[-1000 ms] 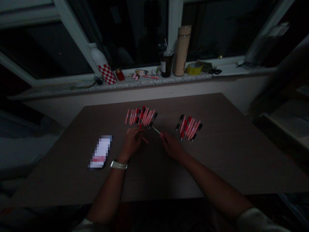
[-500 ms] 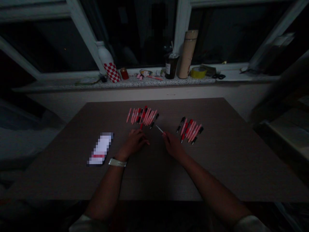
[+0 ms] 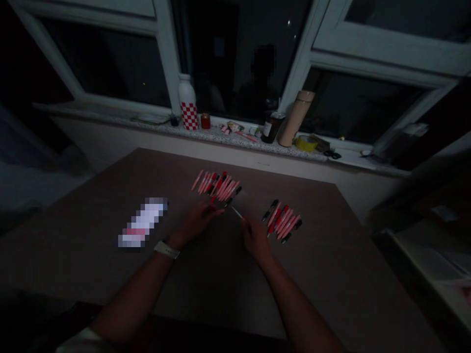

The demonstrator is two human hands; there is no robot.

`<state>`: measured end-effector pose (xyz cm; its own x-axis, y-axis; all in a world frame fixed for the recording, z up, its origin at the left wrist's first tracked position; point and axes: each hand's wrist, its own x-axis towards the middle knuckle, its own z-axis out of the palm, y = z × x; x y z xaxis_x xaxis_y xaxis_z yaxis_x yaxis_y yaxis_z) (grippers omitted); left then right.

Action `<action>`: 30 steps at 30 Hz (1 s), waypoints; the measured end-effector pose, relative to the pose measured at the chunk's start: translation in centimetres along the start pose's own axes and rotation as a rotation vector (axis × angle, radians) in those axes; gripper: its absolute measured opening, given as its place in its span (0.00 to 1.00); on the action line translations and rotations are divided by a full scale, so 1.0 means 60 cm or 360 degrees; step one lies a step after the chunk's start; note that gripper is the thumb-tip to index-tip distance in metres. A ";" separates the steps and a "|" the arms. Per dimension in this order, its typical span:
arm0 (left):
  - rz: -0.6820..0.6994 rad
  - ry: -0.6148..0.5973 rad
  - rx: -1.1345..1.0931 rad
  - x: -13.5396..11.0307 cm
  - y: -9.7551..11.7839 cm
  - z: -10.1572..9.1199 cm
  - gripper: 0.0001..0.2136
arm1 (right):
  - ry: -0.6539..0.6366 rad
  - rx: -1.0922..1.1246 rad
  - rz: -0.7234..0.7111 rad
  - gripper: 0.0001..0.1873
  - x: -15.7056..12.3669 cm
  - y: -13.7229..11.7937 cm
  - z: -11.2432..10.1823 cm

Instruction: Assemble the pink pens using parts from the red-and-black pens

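Our left hand (image 3: 196, 220) lies curled just below the left pile of pens (image 3: 217, 187), and we cannot tell whether it grasps anything. Our right hand (image 3: 255, 240) pinches a thin pale stick (image 3: 237, 212), between that pile and the right pile of pens (image 3: 281, 220) on the table (image 3: 91, 245).

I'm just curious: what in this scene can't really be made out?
All from the head view:
White-and-pink rectangular object: blurred out, so unidentifiable.
Thin pale stick: its near end is hidden by the right hand.
Pink-and-black pens: too small and dim for any markings to show.
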<state>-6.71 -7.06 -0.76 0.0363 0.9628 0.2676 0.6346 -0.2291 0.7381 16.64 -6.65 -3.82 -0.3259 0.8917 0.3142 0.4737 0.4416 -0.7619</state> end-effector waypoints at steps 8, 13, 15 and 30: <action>-0.0137 0.0173 -0.0475 0.001 0.006 0.011 0.10 | -0.0019 -0.0047 -0.0064 0.18 -0.001 0.001 0.006; -0.0127 0.0267 -0.0468 0.000 0.003 0.008 0.09 | 0.0007 -0.0051 -0.0090 0.18 -0.002 0.008 0.013; -0.0113 0.0250 -0.0483 -0.001 0.004 0.009 0.09 | -0.0008 -0.0044 -0.0109 0.18 -0.003 0.008 0.014; 0.0024 0.0025 -0.0317 -0.010 0.011 0.011 0.11 | -0.0165 -0.0289 -0.0221 0.17 -0.006 -0.004 0.003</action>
<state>-5.81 -7.67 -0.85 0.0313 0.9571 0.2880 0.4685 -0.2686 0.8416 16.51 -7.10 -3.88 -0.4760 0.8103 0.3419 0.5549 0.5783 -0.5981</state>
